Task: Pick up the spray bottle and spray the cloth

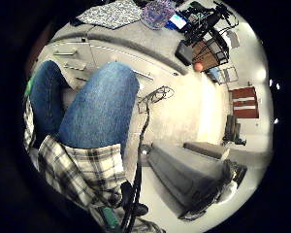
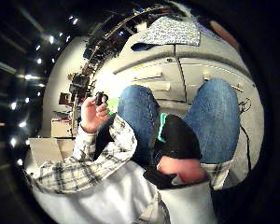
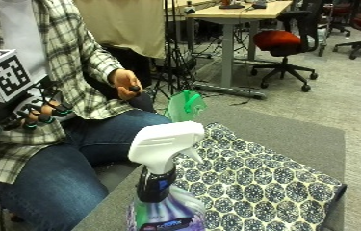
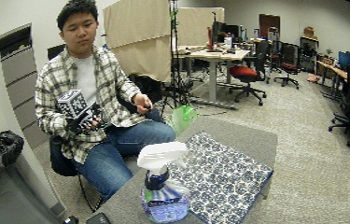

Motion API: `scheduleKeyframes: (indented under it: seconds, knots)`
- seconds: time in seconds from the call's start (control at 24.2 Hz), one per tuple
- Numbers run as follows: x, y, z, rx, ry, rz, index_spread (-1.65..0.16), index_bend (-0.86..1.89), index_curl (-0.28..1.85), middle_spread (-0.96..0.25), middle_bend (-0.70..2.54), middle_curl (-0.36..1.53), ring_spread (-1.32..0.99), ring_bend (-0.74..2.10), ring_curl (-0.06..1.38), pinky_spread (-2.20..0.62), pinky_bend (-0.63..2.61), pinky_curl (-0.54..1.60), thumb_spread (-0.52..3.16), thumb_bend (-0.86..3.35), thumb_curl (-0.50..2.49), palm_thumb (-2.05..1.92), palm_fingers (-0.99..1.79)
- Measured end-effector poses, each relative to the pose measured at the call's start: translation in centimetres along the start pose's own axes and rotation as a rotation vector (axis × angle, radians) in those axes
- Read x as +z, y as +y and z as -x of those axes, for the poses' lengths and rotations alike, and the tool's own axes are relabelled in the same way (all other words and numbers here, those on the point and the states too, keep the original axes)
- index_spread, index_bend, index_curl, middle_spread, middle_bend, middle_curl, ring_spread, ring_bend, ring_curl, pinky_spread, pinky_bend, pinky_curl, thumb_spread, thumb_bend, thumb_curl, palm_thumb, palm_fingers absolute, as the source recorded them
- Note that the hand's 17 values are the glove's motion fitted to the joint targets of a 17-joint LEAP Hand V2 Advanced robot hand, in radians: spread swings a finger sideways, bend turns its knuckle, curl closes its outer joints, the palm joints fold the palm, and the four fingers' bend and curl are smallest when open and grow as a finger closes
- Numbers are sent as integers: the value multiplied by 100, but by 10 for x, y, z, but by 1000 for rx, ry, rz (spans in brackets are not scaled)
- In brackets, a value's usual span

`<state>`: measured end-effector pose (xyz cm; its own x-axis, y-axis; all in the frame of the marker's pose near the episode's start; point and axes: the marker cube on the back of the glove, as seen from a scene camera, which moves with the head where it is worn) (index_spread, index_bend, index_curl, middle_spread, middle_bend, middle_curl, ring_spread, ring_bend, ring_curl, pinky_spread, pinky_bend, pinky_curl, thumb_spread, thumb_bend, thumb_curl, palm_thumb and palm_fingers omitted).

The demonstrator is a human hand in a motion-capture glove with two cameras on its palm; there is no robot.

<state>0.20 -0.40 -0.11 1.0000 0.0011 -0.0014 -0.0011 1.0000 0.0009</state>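
Step in hand: none of the task had begun, by my reading; the person sat back from the worktop [image 3: 282, 139] with nothing of the task's things in either hand.
Right hand: the gloved right hand [image 3: 29, 113] was held up at the chest, well apart from the worktop; its fingers hung loosely curled and gripped nothing.
Other hand: the bare left hand [image 3: 127, 84] was raised beside the torso and pinched a small dark object [image 3: 134, 88]; what it was could not be told.
Spray bottle: the spray bottle [image 3: 164, 185] stood upright at the near edge of the worktop, white trigger head on top, purple liquid below, untouched.
Cloth: the patterned cloth [image 3: 257, 192] lay flat on the worktop just beside the bottle, spread toward the far corner.
Palm views: both looked down on the person's jeans and plaid shirt, with the cloth on the worktop beyond the knees, so the palm faced the lap and not the bottle.
Next move calls for: reaching the right hand forward over the knees to the bottle, closing round its neck with a finger free for the trigger, then turning the nozzle at the cloth.
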Motion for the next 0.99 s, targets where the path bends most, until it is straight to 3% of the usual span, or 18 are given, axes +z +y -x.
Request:
scheduleKeyframes:
  seconds: [0.41, 0.99]
  knots:
    - [-4, -14, -3, -4, -4, -13, -31, 27, 19, -10, 18, 12, 4, 23, 11, 13, 32, 11, 86, 24, 20, 43, 25]
    - [-10, -48, -26, 52, -32, -30, -35, 24, 27, -11, 17, 18, 6, 23, 16, 16, 34, 14, 110, 17, 30, 47, 23]
